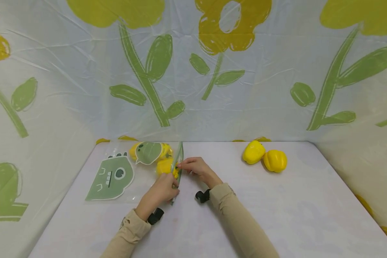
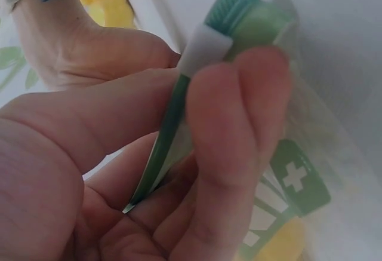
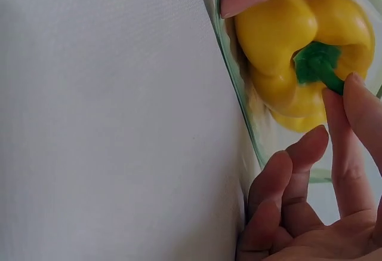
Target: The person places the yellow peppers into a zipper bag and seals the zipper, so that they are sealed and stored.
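Note:
A clear zip bag (image 1: pixel 142 190) with green monster prints lies at the left of the table, its green-edged mouth facing right. My left hand (image 1: pixel 162 188) grips the mouth's near side; in the left wrist view its fingers close round the green strip, near a white slider (image 2: pixel 206 49). Just inside the opening sits a yellow bell pepper (image 3: pixel 274 25). With thumb and finger, my right hand (image 1: pixel 196 166) pinches its green stem (image 3: pixel 328 77). Deeper in the bag, more yellow (image 1: pixel 166 150) shows partly behind a printed green shape.
Two yellow bell peppers (image 1: pixel 254 152) (image 1: pixel 275 161) lie side by side at the back right of the white table (image 1: pixel 277 211). A flower-printed sheet (image 1: pixel 261 89) hangs behind and along both sides. Black wrist cameras (image 1: pixel 156 216) (image 1: pixel 202 196) are on both wrists.

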Demonstrator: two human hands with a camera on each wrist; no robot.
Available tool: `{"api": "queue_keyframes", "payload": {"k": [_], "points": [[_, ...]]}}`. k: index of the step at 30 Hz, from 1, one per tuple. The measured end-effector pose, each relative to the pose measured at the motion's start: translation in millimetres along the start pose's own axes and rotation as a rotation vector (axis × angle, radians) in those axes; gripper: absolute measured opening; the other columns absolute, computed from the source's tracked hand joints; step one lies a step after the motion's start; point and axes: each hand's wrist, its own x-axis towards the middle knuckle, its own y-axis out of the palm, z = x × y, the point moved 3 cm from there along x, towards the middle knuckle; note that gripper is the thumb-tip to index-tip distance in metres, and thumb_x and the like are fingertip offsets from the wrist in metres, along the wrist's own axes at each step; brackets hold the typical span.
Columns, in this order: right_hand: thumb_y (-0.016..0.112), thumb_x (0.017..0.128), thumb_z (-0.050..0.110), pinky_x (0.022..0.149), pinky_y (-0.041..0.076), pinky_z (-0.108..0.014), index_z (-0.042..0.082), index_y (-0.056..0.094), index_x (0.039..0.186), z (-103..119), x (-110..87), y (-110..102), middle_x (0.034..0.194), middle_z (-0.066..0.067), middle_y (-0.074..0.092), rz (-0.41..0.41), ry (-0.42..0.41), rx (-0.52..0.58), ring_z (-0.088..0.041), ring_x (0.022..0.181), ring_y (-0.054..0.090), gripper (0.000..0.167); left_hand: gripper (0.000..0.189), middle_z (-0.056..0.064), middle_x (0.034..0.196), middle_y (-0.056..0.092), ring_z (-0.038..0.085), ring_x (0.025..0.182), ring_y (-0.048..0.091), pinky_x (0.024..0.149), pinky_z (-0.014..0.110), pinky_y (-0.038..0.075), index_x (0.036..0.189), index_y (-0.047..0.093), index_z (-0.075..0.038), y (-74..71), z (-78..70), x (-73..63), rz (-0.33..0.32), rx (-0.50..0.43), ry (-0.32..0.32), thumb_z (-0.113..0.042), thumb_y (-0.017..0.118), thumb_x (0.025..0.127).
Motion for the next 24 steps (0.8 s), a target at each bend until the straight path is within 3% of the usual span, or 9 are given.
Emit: {"api": "queue_keyframes", "payload": {"k": [8, 16, 20, 24], "points": [[0.081, 0.08, 0.016, 0.062, 0.035, -0.028, 0.003, 0.077, 0.081, 0.1, 0.7, 3.9, 0.066, 0.005, 0.058, -0.025, -0.012, -0.031, -0.017, 0.062, 0.045, 0.014, 0.001, -0.001, 0.053, 0.055, 0.01, 0.041, 0.046, 0.042, 0.023, 0.04, 0.076, 0.075, 0.001, -1.6, -1.2, -1.3, -0.025, 0.013, 0.039, 0.001, 0.074, 0.076], [0.081, 0.081, 0.018, 0.065, 0.038, -0.028, 0.001, 0.078, 0.088, 3.1, -1.6, 8.2, 0.077, 0.003, 0.067, 0.001, -0.035, -0.043, -0.018, 0.067, 0.047, 0.019, 0.027, -0.009, 0.04, 0.037, 0.007, 0.035, 0.038, 0.039, 0.021, 0.031, 0.054, 0.063, -0.01, -2.7, -2.1, -2.1, -0.037, 0.027, 0.061, 0.002, 0.072, 0.076], [0.078, 0.085, 0.017, 0.066, 0.04, -0.028, 0.002, 0.078, 0.093, 6.9, -2.2, 4.5, 0.084, 0.004, 0.07, 0.029, -0.045, -0.059, -0.017, 0.071, 0.049, 0.017, 0.023, -0.007, 0.042, 0.04, 0.008, 0.036, 0.041, 0.04, 0.022, 0.034, 0.058, 0.066, -0.008, -2.2, -1.2, -1.5, -0.027, 0.013, 0.032, 0.001, 0.073, 0.078], [0.072, 0.09, 0.017, 0.08, 0.048, -0.039, 0.001, 0.075, 0.103, 16.6, -7.6, -13.4, 0.094, 0.001, 0.072, 0.022, -0.078, -0.074, -0.022, 0.084, 0.057, 0.021, 0.011, 0.0, 0.051, 0.052, 0.01, 0.039, 0.047, 0.041, 0.023, 0.04, 0.069, 0.072, -0.003, -0.9, -0.3, -1.0, -0.012, -0.004, -0.012, 0.0, 0.073, 0.079]]}}
